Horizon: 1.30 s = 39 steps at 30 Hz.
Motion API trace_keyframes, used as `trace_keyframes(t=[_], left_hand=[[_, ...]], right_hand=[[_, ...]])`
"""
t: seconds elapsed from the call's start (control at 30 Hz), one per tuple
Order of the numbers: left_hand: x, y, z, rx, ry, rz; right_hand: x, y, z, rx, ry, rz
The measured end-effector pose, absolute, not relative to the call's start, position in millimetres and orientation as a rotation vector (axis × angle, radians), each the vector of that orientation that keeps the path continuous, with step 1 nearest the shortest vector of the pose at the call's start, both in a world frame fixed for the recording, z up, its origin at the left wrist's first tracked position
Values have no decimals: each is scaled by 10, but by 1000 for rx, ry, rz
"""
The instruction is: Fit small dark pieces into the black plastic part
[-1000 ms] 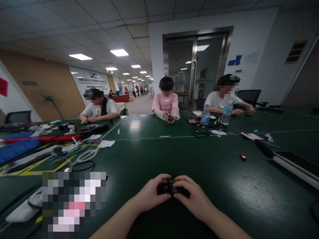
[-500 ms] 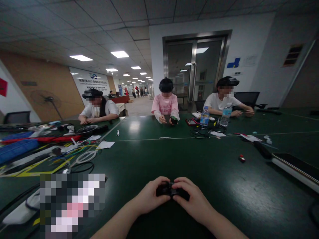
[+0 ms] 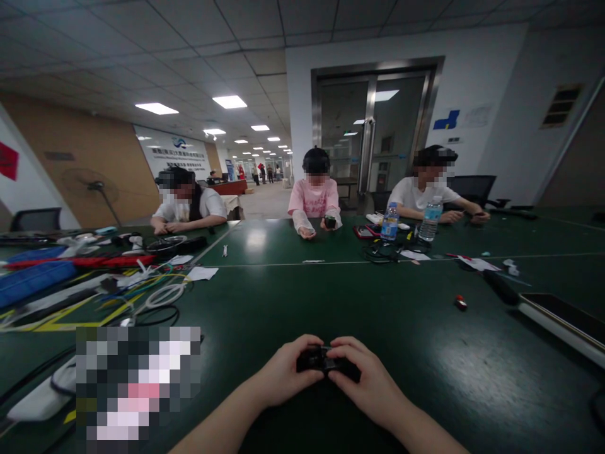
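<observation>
A small black device (image 3: 317, 358) rests low over the dark green table (image 3: 425, 353), close to the near edge. My left hand (image 3: 283, 375) grips its left end with curled fingers. My right hand (image 3: 371, 378) grips its right end, fingers bent over the top. Most of the device is hidden by my fingers, so its shape is unclear.
Cables, white cords and blue cases (image 3: 33, 277) crowd the table's left side. A small red item (image 3: 460, 303) and a long dark and white bar (image 3: 548, 309) lie to the right. Three people sit across the table, with two water bottles (image 3: 429, 219) near them.
My hands and the device have stayed put. The person in pink opposite has moved their hands apart, and the view has shifted slightly.
</observation>
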<state>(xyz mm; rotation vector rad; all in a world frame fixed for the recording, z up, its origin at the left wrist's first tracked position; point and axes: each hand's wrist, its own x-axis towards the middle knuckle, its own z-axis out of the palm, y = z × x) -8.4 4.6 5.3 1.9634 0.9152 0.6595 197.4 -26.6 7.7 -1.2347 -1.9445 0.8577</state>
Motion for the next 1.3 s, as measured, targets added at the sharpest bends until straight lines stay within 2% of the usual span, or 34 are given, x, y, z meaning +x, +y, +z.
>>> trace_keyframes(t=[1.3], left_hand=[[-71,32,110,1990,1000,611]], right_hand=[[1970,-230,24,-1253,-1949,868]])
